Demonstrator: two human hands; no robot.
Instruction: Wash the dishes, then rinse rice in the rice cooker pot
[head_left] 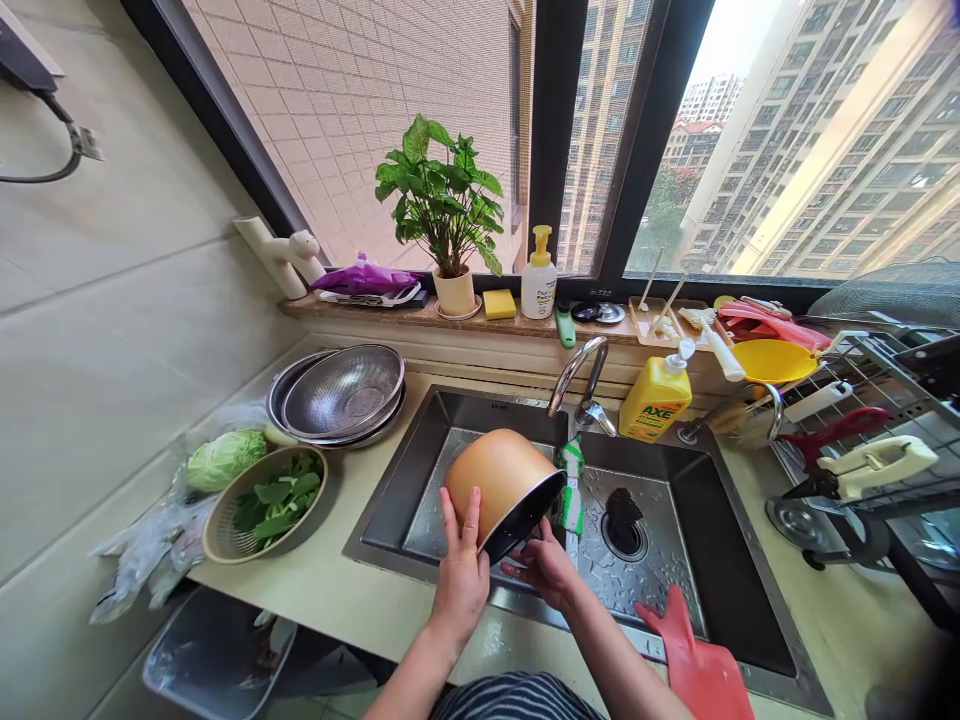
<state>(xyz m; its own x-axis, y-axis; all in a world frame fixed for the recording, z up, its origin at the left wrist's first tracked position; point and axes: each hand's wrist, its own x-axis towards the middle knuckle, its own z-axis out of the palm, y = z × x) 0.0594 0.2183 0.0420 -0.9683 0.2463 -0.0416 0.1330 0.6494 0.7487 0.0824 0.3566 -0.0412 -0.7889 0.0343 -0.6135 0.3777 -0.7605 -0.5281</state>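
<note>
A round orange pot (499, 480) lies tilted over the dark stainless-steel sink (480, 415), its dark rim facing right. The left hand (461, 565) presses open-fingered against its side; the right hand (546, 568) curls beneath the rim, nearer the opening.

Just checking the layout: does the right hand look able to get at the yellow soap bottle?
Probably yes: the right hand sits under the rim of the pot, but across the sink to the yellow soap bottle only the green scrubber stands near its way.
</note>
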